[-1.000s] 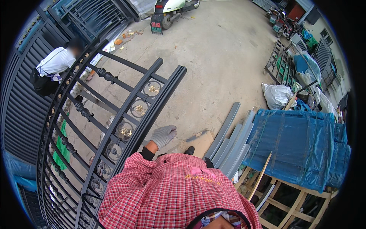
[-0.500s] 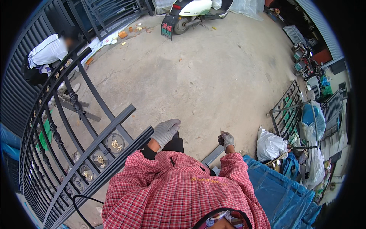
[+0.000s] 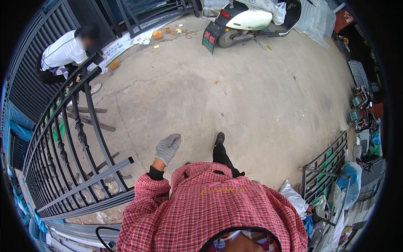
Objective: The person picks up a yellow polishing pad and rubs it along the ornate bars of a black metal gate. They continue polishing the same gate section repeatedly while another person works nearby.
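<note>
My left hand (image 3: 167,148), in a grey knit glove, hangs free in front of my red checked shirt, fingers loosely apart and holding nothing. It is just right of the end of a black wrought-iron gate panel (image 3: 75,143) with twisted bars and round gold ornaments, which lies raised on supports at my left. My hand does not touch it. My right hand is hidden behind my body. One black shoe (image 3: 219,138) steps forward on the concrete.
A person in a white shirt (image 3: 63,52) crouches at the far end of the gate panel. A white scooter (image 3: 247,21) is parked at the top. Smaller iron panels (image 3: 325,168), bags and clutter stand at right. Dark fencing lines the left edge.
I have turned and walked away from the gate panel; it has slid to the left of view. My left hand came off the panel end. My right hand dropped out of sight.
</note>
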Available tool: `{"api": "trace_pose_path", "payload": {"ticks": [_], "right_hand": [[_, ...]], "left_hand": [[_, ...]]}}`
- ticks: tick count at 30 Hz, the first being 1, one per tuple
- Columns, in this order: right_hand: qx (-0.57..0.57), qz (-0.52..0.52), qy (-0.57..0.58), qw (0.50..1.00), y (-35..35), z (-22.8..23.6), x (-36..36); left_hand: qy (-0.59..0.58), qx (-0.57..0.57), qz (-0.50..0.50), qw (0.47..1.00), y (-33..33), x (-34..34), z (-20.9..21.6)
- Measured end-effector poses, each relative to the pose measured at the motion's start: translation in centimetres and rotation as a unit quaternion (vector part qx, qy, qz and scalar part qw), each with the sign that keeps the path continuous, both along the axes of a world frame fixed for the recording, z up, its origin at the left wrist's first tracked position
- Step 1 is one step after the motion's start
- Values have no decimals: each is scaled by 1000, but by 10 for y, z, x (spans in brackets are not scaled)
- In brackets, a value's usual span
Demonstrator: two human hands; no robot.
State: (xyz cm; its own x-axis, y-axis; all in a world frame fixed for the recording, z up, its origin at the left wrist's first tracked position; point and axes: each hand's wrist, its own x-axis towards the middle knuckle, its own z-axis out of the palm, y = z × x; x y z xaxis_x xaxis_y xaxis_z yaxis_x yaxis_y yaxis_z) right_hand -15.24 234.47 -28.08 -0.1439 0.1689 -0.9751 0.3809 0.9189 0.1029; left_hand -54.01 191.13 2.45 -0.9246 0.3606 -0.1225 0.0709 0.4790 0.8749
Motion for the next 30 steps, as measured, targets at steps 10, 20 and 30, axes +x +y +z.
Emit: {"api": "trace_pose_path", "payload": {"ticks": [10, 20, 30], "right_hand": [[43, -636, 223, 737, 109, 161, -434], [-21, -534, 161, 830, 53, 76, -674], [-71, -514, 202, 831, -21, 84, -904]], "left_hand": [[-126, 97, 105, 982, 100, -94, 2], [-284, 97, 269, 915, 80, -271, -37], [-272, 80, 226, 932, 63, -559, -47]]}}
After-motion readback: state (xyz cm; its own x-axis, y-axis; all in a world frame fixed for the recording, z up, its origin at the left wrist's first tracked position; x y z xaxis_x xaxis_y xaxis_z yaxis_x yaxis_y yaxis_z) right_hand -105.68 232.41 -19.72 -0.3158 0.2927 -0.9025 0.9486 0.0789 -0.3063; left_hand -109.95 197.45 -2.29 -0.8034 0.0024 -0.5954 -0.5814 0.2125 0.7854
